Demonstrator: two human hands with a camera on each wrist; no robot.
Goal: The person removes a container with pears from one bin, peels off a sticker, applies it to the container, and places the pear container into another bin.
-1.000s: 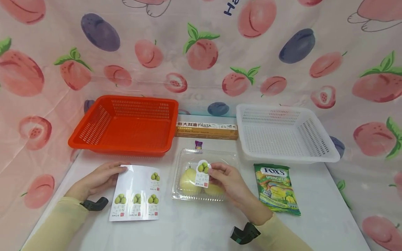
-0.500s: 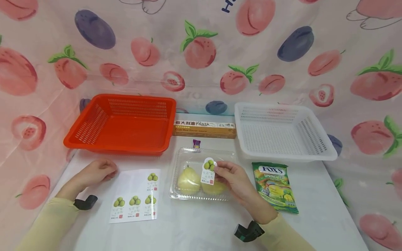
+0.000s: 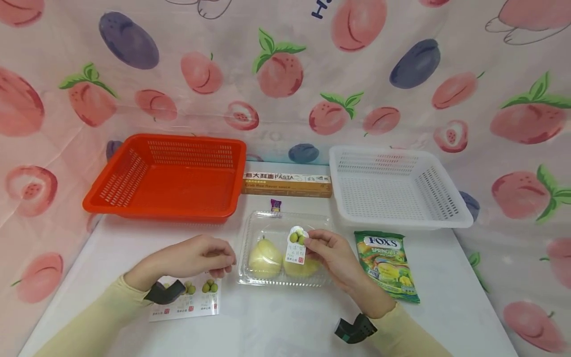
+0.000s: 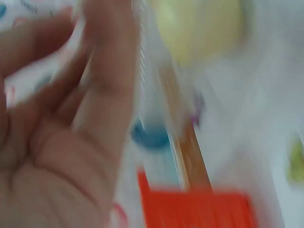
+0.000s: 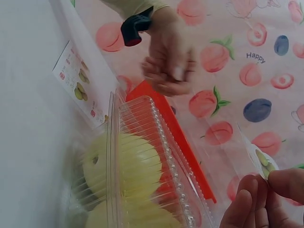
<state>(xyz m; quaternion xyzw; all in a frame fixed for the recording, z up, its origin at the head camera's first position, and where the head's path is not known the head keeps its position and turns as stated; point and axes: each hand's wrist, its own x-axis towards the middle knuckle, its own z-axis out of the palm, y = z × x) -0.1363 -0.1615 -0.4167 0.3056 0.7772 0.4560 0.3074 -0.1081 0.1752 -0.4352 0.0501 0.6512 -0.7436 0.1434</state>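
My right hand [image 3: 336, 258] pinches a white sticker [image 3: 295, 252] printed with green fruit between thumb and forefinger. It holds the sticker above a clear plastic clamshell box [image 3: 250, 238], where two yellow-green pears [image 3: 265, 259] lie under the lid. In the right wrist view the sticker [image 5: 262, 159] is seen nearly edge-on, apart from the box. My left hand [image 3: 196, 255], empty with its fingers loosely bent, hovers just left of the box. Beneath it lies a sticker sheet [image 3: 194, 310], partly hidden by hand and wrist. The left wrist view is blurred.
A red basket [image 3: 187, 191] stands at the back left, a white basket [image 3: 392, 191] at the back right. Between them lies a pasta box [image 3: 287, 186]. A small purple-wrapped sweet [image 3: 275, 205] sits behind the clamshell, and a green Fox's bag [image 3: 388, 267] lies right of it.
My left hand has let go of the sticker sheet, drawn back left, then swung right over the sheet towards the box. My right hand has shifted slightly right with the sticker still pinched.
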